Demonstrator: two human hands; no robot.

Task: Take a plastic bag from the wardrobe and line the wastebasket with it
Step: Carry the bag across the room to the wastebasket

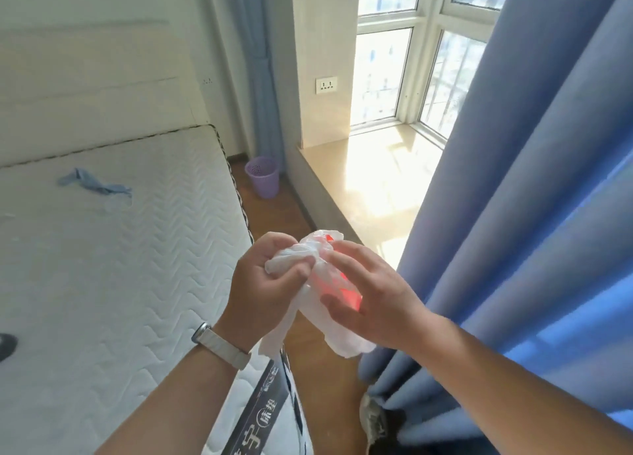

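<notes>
A crumpled white plastic bag [301, 254] with red print is held in front of me at chest height. My left hand [265, 283], with a watch on its wrist, pinches the bag's upper part. My right hand [368, 292] grips its lower part, fingers spread over the red print. A small purple wastebasket [263, 177] stands upright on the wooden floor, far ahead, between the bed's corner and the window ledge. No liner shows inside it. The wardrobe is out of view.
A bare white mattress [120, 266] fills the left side, with a blue cloth strip [94, 185] lying on it. A stone window ledge [370, 180] and blue curtains [531, 214] line the right. A narrow strip of wooden floor [274, 211] runs between them toward the wastebasket.
</notes>
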